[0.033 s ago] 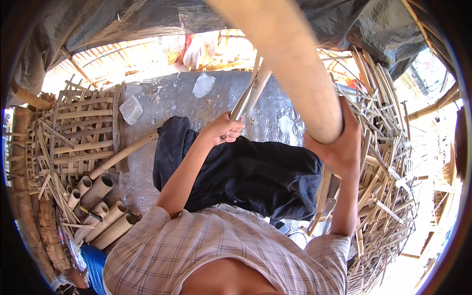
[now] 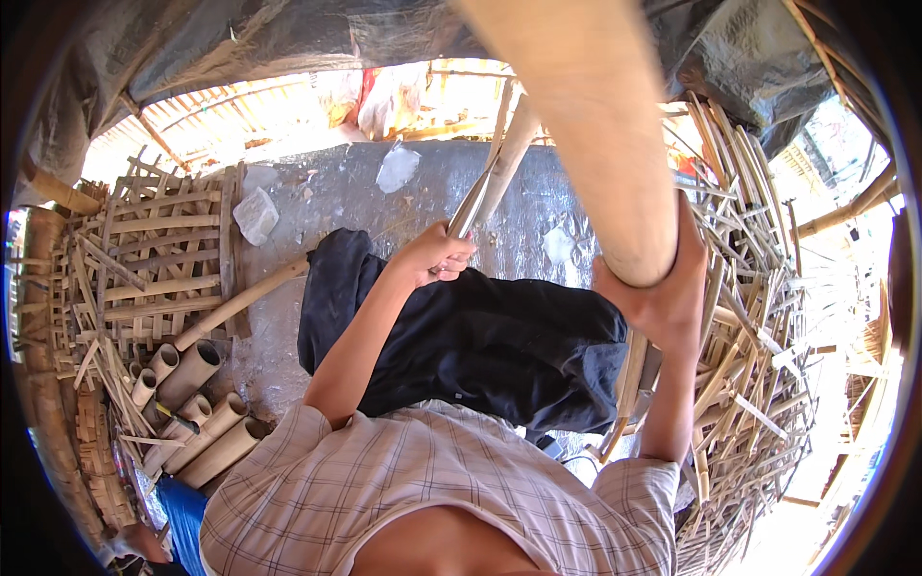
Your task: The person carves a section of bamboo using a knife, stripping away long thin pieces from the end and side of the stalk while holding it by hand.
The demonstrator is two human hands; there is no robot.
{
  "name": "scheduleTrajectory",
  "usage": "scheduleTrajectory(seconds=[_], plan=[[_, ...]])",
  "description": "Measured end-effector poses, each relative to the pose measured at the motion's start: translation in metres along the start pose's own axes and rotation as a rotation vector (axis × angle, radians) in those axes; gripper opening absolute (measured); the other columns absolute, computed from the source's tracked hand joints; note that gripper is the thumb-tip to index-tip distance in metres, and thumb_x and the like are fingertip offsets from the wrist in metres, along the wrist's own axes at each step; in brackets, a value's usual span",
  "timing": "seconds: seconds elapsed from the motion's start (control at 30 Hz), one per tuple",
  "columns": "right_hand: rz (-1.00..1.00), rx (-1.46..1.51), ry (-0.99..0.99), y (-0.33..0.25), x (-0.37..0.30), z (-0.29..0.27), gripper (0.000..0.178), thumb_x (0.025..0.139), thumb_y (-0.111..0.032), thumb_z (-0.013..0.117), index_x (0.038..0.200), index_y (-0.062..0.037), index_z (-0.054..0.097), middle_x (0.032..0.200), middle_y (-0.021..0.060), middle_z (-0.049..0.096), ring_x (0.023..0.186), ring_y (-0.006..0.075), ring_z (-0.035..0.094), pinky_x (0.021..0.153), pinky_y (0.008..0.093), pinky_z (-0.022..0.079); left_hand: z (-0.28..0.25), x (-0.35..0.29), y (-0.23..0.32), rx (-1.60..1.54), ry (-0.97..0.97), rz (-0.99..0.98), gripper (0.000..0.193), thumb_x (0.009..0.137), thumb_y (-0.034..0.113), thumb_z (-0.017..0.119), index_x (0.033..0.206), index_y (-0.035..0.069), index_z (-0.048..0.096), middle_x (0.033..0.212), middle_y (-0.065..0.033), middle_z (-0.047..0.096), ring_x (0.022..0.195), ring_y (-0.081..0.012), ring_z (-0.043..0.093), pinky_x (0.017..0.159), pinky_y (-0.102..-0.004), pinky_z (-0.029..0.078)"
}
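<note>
My left hand [image 2: 444, 256] is closed round a slender grey blade-like piece [image 2: 468, 211] that points up and away. Just beyond it a pale bamboo piece [image 2: 511, 158] stands at a slant; whether the two touch, I cannot tell. On the right, my right hand [image 2: 663, 288] grips the rounded lower end of a thick, pale wooden club [image 2: 610, 144]. The club rises close to the camera, its upper part blurred and cut off by the top edge. Under both hands, black cloth [image 2: 461, 341] covers my lap.
Several cut bamboo tubes [image 2: 226, 446] lie at left beside a woven bamboo lattice [image 2: 163, 245]. A bamboo stick [image 2: 240, 302] slants toward the cloth. Piled split bamboo strips [image 2: 749, 384] fill the right side. A grey sheet [image 2: 336, 192] spreads ahead, with dark plastic sheeting [image 2: 288, 38] overhead.
The club's upper part has swung to the right and now stands more upright. My right hand has shifted slightly right with it, while my left hand stays nearly still.
</note>
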State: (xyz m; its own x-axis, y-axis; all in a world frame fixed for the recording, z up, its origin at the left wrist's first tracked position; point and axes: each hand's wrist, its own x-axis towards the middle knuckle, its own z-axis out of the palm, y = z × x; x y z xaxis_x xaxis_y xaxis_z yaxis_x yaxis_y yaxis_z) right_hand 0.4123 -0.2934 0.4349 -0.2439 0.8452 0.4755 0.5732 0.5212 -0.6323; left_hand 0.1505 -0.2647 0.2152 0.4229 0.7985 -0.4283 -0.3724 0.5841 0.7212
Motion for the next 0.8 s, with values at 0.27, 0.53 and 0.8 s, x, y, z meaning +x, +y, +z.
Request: scheduleTrajectory(seconds=[0.27, 0.53, 0.8], plan=[[0.349, -0.396, -0.429, 0.094, -0.035, 0.069, 0.086, 0.065, -0.019, 0.085, 0.139, 0.0096, 0.052, 0.109, 0.0297, 0.072, 0.106, 0.0389, 0.072, 0.096, 0.045, 0.055, -0.006, 0.012, -0.014, 0.006, 0.064, -0.03, 0.025, 0.09, 0.002, 0.067, 0.093, 0.011, 0.044, 0.061, 0.0059, 0.039, 0.045, -0.0028, 0.036, 0.038, -0.0243, 0.026], [0.369, -0.185, -0.443, 0.106, -0.078, 0.077, 0.073, 0.065, -0.026, 0.086, 0.125, 0.0026, 0.058, 0.096, 0.032, 0.071, 0.096, 0.0512, 0.069, 0.088, 0.0534, 0.056, -0.004, -0.015, -0.03, -0.08, 0.114, 0.009, 0.019, 0.093, -0.002, 0.062, 0.096, 0.013, 0.05, 0.058, 0.0059, 0.039, 0.042, -0.0031, 0.035, 0.037, -0.0236, 0.025], [0.44, -0.157, -0.561, 0.104, -0.128, 0.135, 0.07, 0.063, -0.027, 0.086, 0.124, -0.0067, 0.06, 0.093, 0.026, 0.073, 0.091, 0.0474, 0.07, 0.083, 0.0531, 0.057, -0.046, -0.034, -0.061, -0.053, 0.239, -0.072, 0.017, 0.093, 0.001, 0.06, 0.09, 0.014, 0.05, 0.054, 0.0076, 0.033, 0.04, -0.0059, 0.032, 0.038, -0.0278, 0.026]])
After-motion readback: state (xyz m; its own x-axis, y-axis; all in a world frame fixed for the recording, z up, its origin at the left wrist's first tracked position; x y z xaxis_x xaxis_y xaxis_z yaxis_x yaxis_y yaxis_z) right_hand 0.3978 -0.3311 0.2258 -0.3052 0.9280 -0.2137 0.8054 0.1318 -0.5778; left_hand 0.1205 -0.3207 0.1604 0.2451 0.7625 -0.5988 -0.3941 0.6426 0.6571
